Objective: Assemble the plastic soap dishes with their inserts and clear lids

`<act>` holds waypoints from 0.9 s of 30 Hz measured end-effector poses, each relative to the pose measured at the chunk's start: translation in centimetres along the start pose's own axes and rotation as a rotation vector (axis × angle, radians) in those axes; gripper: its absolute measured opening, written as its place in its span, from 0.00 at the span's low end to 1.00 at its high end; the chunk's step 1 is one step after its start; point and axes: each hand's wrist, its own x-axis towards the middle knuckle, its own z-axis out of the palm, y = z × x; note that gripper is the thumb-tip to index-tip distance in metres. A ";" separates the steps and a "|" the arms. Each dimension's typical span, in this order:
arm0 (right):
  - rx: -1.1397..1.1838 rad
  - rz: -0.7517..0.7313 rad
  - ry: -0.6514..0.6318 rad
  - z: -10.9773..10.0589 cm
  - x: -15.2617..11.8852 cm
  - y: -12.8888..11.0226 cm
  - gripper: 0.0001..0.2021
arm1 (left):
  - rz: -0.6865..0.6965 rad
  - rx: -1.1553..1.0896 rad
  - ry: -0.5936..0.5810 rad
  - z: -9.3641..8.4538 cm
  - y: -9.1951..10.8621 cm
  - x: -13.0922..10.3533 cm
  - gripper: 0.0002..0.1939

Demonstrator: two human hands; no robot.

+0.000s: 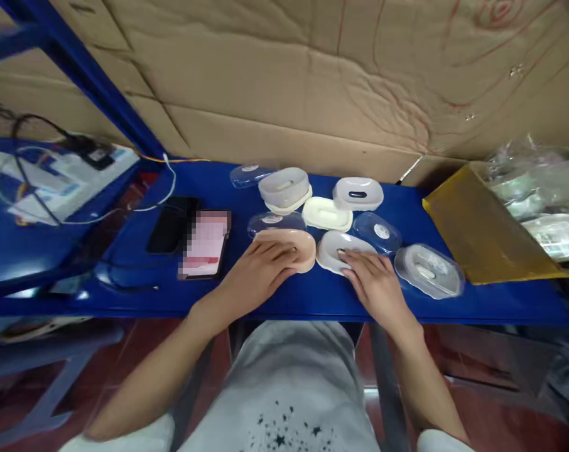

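Note:
My left hand [260, 267] is closed on a peach oval plastic dish [306, 246]. Its fingers reach over the dish's inside, with the thumb by the near rim. To the right, my right hand [372, 279] is closed on a white oval plastic dish [329, 248]. The fingertips there rest near a small slot or knob at the centre, and the thumb lies along the near side. Both dishes sit on the blue table close together. Just behind them lies a cream oval dish [328, 220]. My fingers partly hide the insides of both held dishes.
A white dish with a dark centre [367, 201], stacked dishes [277, 196] and clear lids [373, 235] are behind. At right are a lidded dish [435, 285] and a cardboard box [468, 242] beside plastic-wrapped items. Phones [204, 245], cables and a power strip [119, 164] occupy the left.

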 end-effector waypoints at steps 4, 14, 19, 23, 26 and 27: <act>0.008 -0.003 0.034 0.6 0.7 0.6 0.13 | -0.061 -0.041 0.019 0.1 0.0 0.2 0.17; 0.034 -0.025 0.137 0.4 0.8 2.2 0.15 | -0.089 -0.156 0.079 1.8 -0.4 -0.1 0.15; -0.157 0.017 0.104 -1.4 2.5 6.2 0.17 | -0.070 -0.147 0.077 1.7 -0.3 0.1 0.15; -0.229 0.074 0.096 -3.0 2.3 8.6 0.18 | -0.053 -0.100 0.089 1.2 -0.2 0.5 0.17; -0.200 0.167 0.114 -4.6 -0.7 9.4 0.18 | -0.051 -0.053 0.100 1.3 -0.2 0.7 0.19; -0.188 0.211 0.109 -5.1 -2.3 9.7 0.19 | -0.049 -0.039 0.106 1.4 -0.2 0.7 0.19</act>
